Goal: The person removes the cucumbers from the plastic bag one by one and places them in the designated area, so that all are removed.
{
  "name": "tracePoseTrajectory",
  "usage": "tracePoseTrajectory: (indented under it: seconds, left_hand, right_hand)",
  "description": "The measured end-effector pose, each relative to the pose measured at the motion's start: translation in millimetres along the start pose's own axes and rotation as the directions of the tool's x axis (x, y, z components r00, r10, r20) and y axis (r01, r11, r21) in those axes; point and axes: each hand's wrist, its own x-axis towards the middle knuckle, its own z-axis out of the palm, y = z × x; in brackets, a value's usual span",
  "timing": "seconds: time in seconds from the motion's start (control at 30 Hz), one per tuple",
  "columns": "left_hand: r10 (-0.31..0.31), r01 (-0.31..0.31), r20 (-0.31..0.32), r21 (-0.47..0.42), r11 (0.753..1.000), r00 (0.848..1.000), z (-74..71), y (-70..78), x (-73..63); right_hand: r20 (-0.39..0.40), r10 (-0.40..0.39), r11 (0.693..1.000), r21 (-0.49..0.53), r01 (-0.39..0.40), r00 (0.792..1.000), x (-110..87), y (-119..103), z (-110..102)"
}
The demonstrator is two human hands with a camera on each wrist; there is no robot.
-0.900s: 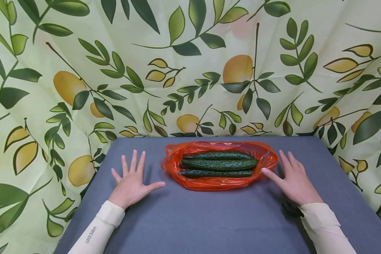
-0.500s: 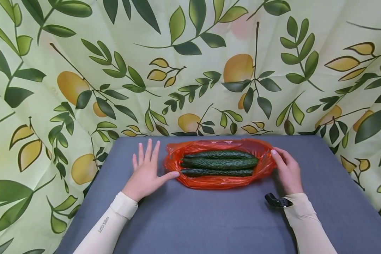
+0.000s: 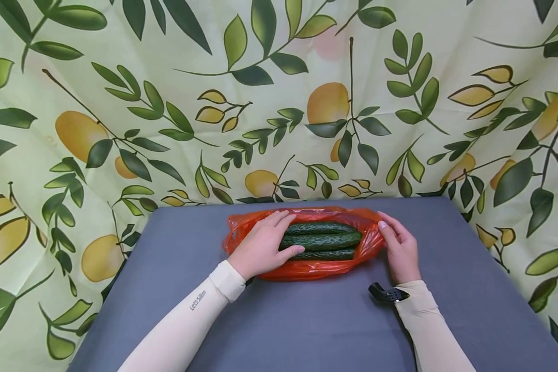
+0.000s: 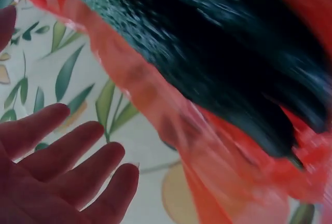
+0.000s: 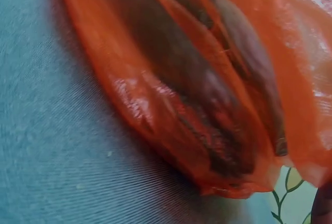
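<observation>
Bright, even light across the head view, just soft shadows on the tabletop (image 3: 302,320) and little glints along the red bag (image 3: 321,268); over to the left wrist, dimmer, the left hand (image 4: 67,172) murky, cucumbers (image 4: 150,42) shading near black; right wrist, smeary blur, pale glare streaking the red bag!

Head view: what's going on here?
A person's right hand grips the right end of an open red plastic bag lying on the grey table. The left hand, fingers extended, is over its left part; contact is unclear. Three cucumbers lie side by side inside.
</observation>
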Motion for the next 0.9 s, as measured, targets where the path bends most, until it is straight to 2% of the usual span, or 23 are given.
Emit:
tracePoseTrajectory:
  seconds: [0.13,0.3,0.5,0.63,0.73,0.9]
  left_hand:
    - [0.02,-0.019,0.043,-0.016,1.0,0.999,7.5,6.8,17.6]
    - [0.019,-0.017,0.083,-0.03,0.999,0.996,11.5,13.8,32.1]
    - [0.044,-0.042,0.105,-0.029,0.999,0.993,12.6,22.0,41.4]
    - [0.008,-0.001,0.119,-0.055,0.999,0.993,14.1,24.7,47.3]
    - [-0.008,0.008,0.129,-0.005,1.0,0.992,15.8,27.0,51.7]
    - [0.023,-0.05,0.174,0.153,0.987,0.984,20.7,34.5,58.3]
  right_hand:
    - [0.012,-0.004,0.998,-0.065,0.005,1.0,1.2,4,1]
    - [0.012,-0.019,0.995,-0.1,0.02,1.0,3.4,3,-1]
    - [0.011,-0.03,0.998,-0.06,0.03,0.999,4.7,2,-1]
    - [0.02,-0.025,0.999,-0.043,0.026,0.999,6.0,4,0]
    - [0.027,-0.021,0.999,-0.037,0.022,0.999,6.9,5,0]
    - [0.036,-0.031,0.999,-0.038,0.032,0.999,7.1,9,0]
